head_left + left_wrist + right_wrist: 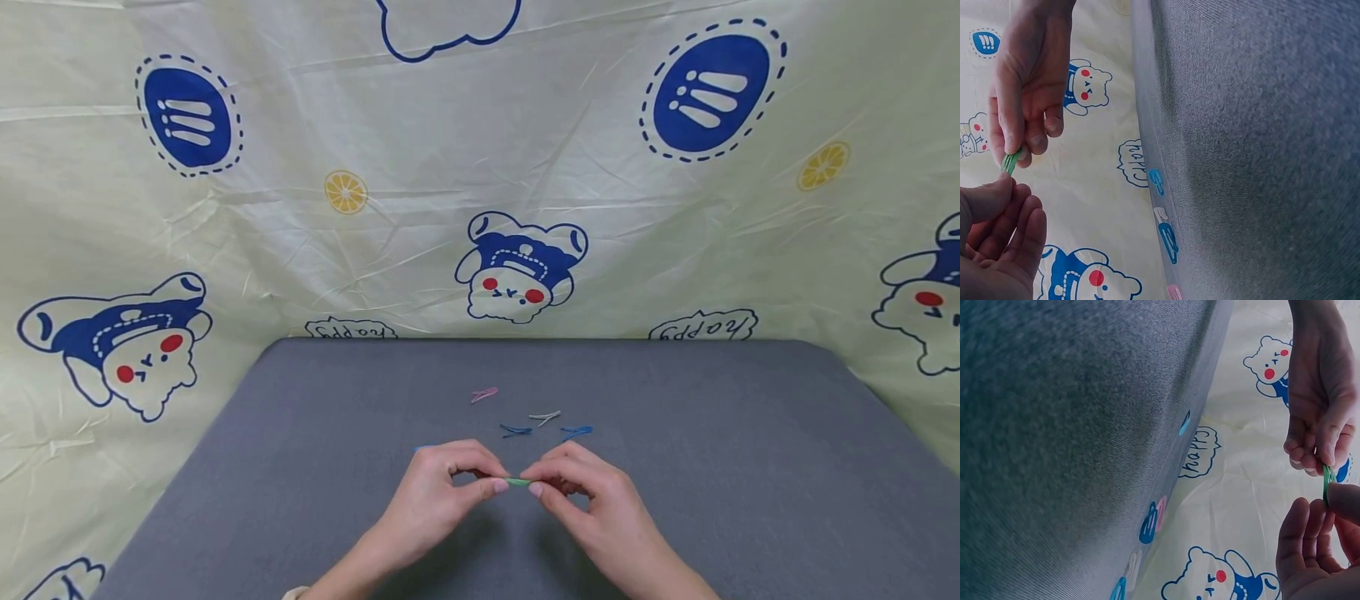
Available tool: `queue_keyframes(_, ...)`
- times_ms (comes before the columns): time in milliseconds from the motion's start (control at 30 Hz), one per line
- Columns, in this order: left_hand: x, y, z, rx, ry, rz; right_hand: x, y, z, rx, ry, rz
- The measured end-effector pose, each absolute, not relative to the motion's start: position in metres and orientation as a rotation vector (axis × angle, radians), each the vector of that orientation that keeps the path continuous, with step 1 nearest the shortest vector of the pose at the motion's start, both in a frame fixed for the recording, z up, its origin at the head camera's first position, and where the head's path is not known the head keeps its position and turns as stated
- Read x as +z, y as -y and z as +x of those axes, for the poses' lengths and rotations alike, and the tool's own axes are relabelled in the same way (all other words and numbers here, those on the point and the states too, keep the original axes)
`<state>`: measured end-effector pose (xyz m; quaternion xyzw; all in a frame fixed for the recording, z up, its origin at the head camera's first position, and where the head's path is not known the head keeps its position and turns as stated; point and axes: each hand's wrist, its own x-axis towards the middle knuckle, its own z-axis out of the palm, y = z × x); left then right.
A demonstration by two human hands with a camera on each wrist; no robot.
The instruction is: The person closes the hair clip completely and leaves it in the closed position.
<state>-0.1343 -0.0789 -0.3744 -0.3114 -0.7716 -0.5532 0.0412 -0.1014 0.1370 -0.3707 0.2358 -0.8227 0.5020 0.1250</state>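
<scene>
Between my two hands a green hair clip is held above the grey table. My left hand pinches one end of it between thumb and fingertips. The other end is pinched by my right hand. In the left wrist view the green hair clip spans the gap between both sets of fingertips, and the right wrist view shows the same clip partly covered by thumbs and fingers.
Beyond the hands, on the grey table, lie a pink hair clip, a white one, a dark blue clip and a bright blue clip. Another blue piece is mostly hidden behind the left hand. A printed cloth hangs behind.
</scene>
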Motion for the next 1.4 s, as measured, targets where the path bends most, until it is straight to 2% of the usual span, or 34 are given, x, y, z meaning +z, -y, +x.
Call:
queue_keyframes(533,-0.3746,0.0772,-0.1327,-1.682,2.307,-0.97,-0.3764,-0.1366,-0.1046,1.714,2.383,0.614)
queue_keyframes(1400,-0.3793,0.0706,-0.1268,-1.619,2.247,-0.905,-0.3802,-0.1348,-0.1038,1.678,2.345,0.562)
